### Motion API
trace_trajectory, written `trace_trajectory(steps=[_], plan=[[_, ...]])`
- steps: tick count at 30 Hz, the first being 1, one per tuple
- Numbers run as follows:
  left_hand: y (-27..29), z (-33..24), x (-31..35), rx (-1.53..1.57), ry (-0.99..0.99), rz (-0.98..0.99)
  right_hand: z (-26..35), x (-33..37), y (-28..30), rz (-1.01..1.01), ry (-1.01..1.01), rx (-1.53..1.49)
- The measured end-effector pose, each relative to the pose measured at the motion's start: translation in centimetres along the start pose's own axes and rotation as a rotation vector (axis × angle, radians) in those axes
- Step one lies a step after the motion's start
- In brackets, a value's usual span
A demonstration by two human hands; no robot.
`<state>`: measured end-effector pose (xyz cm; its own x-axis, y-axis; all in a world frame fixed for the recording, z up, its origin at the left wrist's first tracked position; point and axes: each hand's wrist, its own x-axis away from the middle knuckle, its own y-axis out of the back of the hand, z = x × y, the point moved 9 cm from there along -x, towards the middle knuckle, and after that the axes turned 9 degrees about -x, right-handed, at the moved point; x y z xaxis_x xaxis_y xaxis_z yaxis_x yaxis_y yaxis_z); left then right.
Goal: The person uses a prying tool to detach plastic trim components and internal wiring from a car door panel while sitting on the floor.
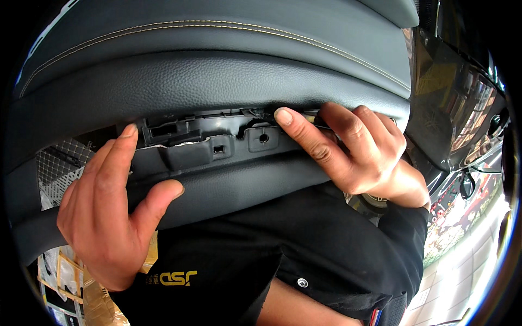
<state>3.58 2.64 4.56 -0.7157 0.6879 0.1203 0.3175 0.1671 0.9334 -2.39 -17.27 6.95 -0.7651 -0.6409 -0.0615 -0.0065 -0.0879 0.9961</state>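
A black, leather-grained car door trim panel (pixel 234 76) lies across the view, with a long recess in it that bares a black plastic bracket (pixel 217 127). Square and round holes pierce the bracket's lower flange. At the left end of the recess, my left hand (pixel 109 201) rests over the padded armrest edge, fingers stretched and thumb apart, holding nothing. Over the right end bends my right hand (pixel 353 144); its thumb points along the recess while its other fingers curl down into it. Their tips are hidden, and what they grip cannot be made out.
A dark glossy car body (pixel 446 108) stands to the right. Netting (pixel 62 160) shows through a gap at the left. Below it lie brown wrapping (pixel 106 304) and clear plastic (pixel 68 274). A black sleeve and shirt (pixel 228 271) fill the near side.
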Motion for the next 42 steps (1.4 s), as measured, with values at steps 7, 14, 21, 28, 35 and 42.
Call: trace_trajectory(steps=[7,14,21,28,35,42], plan=[[0.1,0.0,0.0,-0.034,0.003,0.004,-0.2,0.1,-0.3,-0.064,-0.014,-0.084],[0.8,-0.3,0.3,-0.034,0.01,-0.001,-0.5,0.2,0.1,-0.104,-0.053,-0.16],[0.9,-1.1,-0.8,-0.027,0.009,0.035,-1.9,2.0,-0.3,-0.132,-0.161,-0.338],[0.6,-2.0,-1.1,-0.094,-0.087,-0.127,-1.7,1.9,0.1,-0.071,-0.17,-0.271],[-0.1,-1.8,-1.7,-0.093,-0.086,-0.086,-2.0,0.9,-0.2,0.014,-0.154,-0.211],[-0.5,-1.0,-1.3,-0.112,-0.11,-0.09,-1.0,0.4,-0.7,-0.011,-0.142,-0.106]])
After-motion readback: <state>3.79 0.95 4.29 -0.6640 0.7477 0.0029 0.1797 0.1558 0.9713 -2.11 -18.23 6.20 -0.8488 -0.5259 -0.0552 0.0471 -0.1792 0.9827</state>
